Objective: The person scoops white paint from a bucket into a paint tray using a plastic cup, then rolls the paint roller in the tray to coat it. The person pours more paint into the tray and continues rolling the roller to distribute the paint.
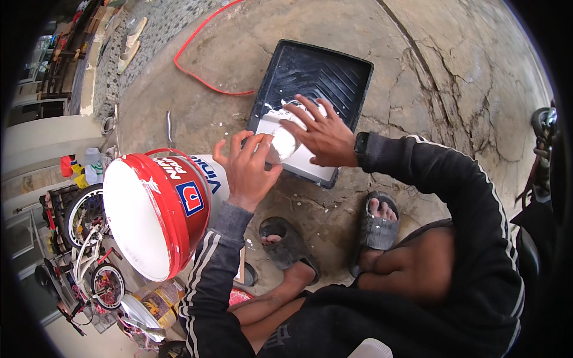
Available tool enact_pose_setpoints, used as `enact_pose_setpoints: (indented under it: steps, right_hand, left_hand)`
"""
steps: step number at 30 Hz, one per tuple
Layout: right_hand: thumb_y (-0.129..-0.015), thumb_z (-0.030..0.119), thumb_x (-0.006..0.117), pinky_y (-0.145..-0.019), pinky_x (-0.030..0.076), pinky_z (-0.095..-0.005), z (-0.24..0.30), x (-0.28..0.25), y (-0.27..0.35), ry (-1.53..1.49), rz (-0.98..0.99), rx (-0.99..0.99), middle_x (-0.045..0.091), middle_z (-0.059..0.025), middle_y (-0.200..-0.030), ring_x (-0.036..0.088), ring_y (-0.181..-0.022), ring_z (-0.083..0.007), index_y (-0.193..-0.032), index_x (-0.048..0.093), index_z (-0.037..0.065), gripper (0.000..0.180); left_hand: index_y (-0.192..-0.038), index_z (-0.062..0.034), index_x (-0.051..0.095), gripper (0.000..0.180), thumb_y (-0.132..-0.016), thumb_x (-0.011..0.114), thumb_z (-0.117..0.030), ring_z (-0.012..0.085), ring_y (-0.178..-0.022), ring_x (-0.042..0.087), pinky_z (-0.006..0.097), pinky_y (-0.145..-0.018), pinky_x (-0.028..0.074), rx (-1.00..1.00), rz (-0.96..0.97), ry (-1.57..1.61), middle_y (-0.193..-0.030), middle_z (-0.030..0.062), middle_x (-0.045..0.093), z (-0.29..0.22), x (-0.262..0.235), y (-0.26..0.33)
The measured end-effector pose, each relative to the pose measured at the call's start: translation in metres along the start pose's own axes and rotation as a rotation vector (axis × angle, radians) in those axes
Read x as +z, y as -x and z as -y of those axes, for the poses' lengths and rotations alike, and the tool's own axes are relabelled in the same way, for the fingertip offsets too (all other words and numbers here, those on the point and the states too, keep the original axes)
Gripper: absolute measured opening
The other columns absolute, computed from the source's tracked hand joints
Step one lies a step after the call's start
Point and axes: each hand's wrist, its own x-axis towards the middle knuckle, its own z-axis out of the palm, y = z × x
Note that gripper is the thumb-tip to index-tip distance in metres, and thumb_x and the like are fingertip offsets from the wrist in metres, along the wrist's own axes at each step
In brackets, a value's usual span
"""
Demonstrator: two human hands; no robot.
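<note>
Floor: cracked grey concrete floor (pixel 453 71), rough; red hose (pixel 197 71) curving toward its far edge
Tray: black ribbed plastic paint tray (pixel 325 74), near end pooled white
Hands: left hand (pixel 248 170) and right hand (pixel 322 136), fingers spread, pressed around a white roller (pixel 283 143) over the tray's near edge
Bucket: red-rimmed white paint bucket (pixel 149 215), tilted, left of the tray

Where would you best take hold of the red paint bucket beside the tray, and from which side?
Take the red paint bucket by its thin wire handle, arching over the top edge, coming from above. The body is wide, round and smeared with white paint, too broad for a one-handed grip, and its open mouth faces sideways.
</note>
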Motion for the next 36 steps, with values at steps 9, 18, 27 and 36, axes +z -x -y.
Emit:
enact_pose_setpoints:
  steps: [9, 18, 27, 36]
  right_hand:
    - [-0.064, 0.037, 0.092, -0.119, 0.026, -0.0617, 0.026, -0.027, 0.0, -0.119, 0.053, -0.013, 0.028, -0.0186, -0.165, 0.019, -0.156, -0.0426, -0.159, 0.035, 0.013, 0.113]
    - [-0.065, 0.021, 0.085, -0.115, 0.032, -0.0596, 0.011, -0.029, -0.008, -0.147, -0.024, -0.082, 0.036, -0.02, -0.159, 0.026, -0.153, -0.0419, -0.149, 0.047, 0.013, 0.093]
    - [-0.06, 0.013, 0.079, -0.106, 0.037, -0.065, -0.037, -0.006, -0.006, -0.077, 0.086, -0.028, 0.036, -0.0189, -0.158, 0.024, -0.152, -0.0463, -0.152, 0.048, 0.031, 0.099]
    - [-0.067, 0.003, 0.075, -0.112, 0.03, -0.0678, -0.057, 0.0, -0.021, -0.072, 0.567, -0.064, 0.026, -0.0211, -0.164, 0.012, -0.156, -0.047, -0.152, 0.048, 0.031, 0.093]
  left_hand:
    - [-0.127, -0.0051, 0.059, 0.072, -0.063, 0.086, -0.023, 0.0241, -0.12, 0.055, 0.054, -0.109, 0.023, -0.191, 0.105, 0.06, -0.115, 0.0042, 0.064, -0.008, 0.011, -0.002]
    - [-0.139, -0.0047, 0.04, 0.091, -0.065, 0.09, -0.018, 0.0252, -0.125, 0.055, 0.054, -0.111, 0.021, -0.153, 0.036, 0.149, -0.123, 0.008, 0.061, -0.006, 0.008, 0.006]
    - [-0.13, -0.0132, 0.047, 0.073, -0.069, 0.088, -0.011, 0.0217, -0.123, 0.059, 0.055, -0.108, 0.023, 0.261, 0.023, -0.016, -0.126, 0.0036, 0.064, 0.003, -0.009, 0.02]
    - [-0.118, -0.0229, 0.049, 0.031, -0.095, 0.069, -0.021, 0.0136, -0.119, 0.065, 0.049, -0.107, 0.028, 0.55, -0.187, -0.286, -0.124, -0.0075, 0.068, 0.02, -0.006, 0.034]
